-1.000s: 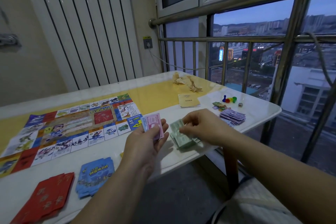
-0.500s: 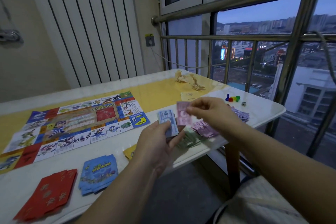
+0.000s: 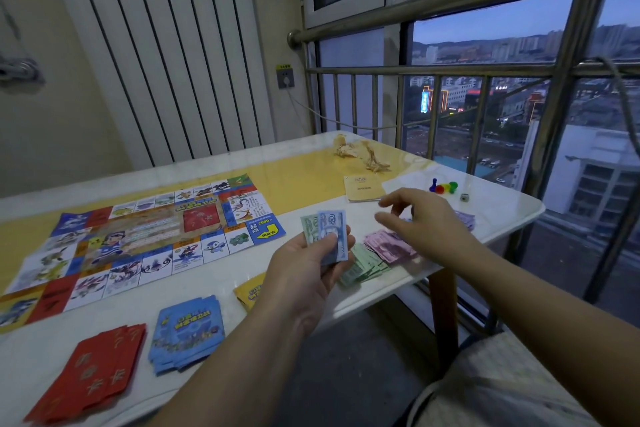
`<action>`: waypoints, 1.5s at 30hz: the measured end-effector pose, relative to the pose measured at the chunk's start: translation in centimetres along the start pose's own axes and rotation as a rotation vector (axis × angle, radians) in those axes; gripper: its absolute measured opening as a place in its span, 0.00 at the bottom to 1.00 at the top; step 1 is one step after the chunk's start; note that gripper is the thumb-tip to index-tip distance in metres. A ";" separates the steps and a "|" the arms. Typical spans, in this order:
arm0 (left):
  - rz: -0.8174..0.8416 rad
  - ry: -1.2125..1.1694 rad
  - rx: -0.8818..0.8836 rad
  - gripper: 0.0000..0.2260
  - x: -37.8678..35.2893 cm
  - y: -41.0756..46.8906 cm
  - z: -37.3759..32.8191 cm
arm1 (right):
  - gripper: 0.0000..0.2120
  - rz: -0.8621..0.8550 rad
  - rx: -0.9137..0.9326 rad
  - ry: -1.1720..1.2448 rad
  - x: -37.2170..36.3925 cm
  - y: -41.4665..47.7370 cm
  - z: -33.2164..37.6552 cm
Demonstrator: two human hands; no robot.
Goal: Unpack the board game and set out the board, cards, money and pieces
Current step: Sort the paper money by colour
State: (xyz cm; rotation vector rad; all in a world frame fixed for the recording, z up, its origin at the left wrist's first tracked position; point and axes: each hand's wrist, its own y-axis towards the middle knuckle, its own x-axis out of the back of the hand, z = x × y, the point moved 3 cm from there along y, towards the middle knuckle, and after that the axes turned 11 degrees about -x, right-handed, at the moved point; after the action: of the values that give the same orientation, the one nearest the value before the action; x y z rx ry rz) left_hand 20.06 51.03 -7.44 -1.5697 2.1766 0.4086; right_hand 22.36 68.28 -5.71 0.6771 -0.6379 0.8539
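Money sorting in progress here. The left hand [image 3: 304, 270] is pinching a couple of bills [image 3: 330, 236] between thumb and fingers, a blue 500 in front and a green one tucked behind it, held up over the near edge of the tabletop [image 3: 502, 208]. The right hand [image 3: 422, 222] is empty, with its fingers loosely spread, at roughly 2 o'clock from the left hand and over the money piles; can't tell if it's touching them. Under it is a pink pile [image 3: 388, 246], with a messy green pile [image 3: 363, 263] just beside that at its 7 o'clock. A purple pile [image 3: 465, 218] peeks out past the hand at 3 o'clock, mostly hidden. The board [image 3: 138, 236] lies flat and unfolded at 9 o'clock from the left hand. Along the near edge there's a blue card deck [image 3: 187, 333] at 7 o'clock, slightly fanned, and a red card deck [image 3: 93, 371] just beside it at its 8 o'clock. A yellow deck [image 3: 249, 289] is half hidden behind the left hand. Up at 1 o'clock the coloured pawns [image 3: 443, 186] sit bunched together with a die [image 3: 464, 197] near them. A tan booklet [image 3: 363, 188] lies at 12 o'clock, with crumpled wrapping [image 3: 360, 156] beyond it by the railing.
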 end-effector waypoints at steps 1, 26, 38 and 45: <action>0.010 0.000 0.004 0.06 -0.3 -0.2 0.1 | 0.13 0.045 -0.010 0.133 0.2 -0.6 0.6; -0.030 -0.054 -0.006 0.07 -1.5 0.6 0.5 | 0.16 0.079 -0.161 -0.155 2.5 2.2 -4.2; 0.088 0.059 -0.001 0.07 -2.2 -0.3 0.9 | 0.13 0.028 0.012 0.211 1.6 -0.9 0.3; 0.133 0.130 -0.074 0.11 -1.3 -0.9 0.0 | 0.08 0.280 -0.074 0.484 -0.2 -2.7 3.1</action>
State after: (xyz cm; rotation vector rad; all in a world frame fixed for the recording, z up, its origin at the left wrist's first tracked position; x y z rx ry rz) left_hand 21.24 51.85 -6.75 -1.5339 2.3998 0.4438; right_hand 23.83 64.58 -4.65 0.2959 -0.3252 1.1988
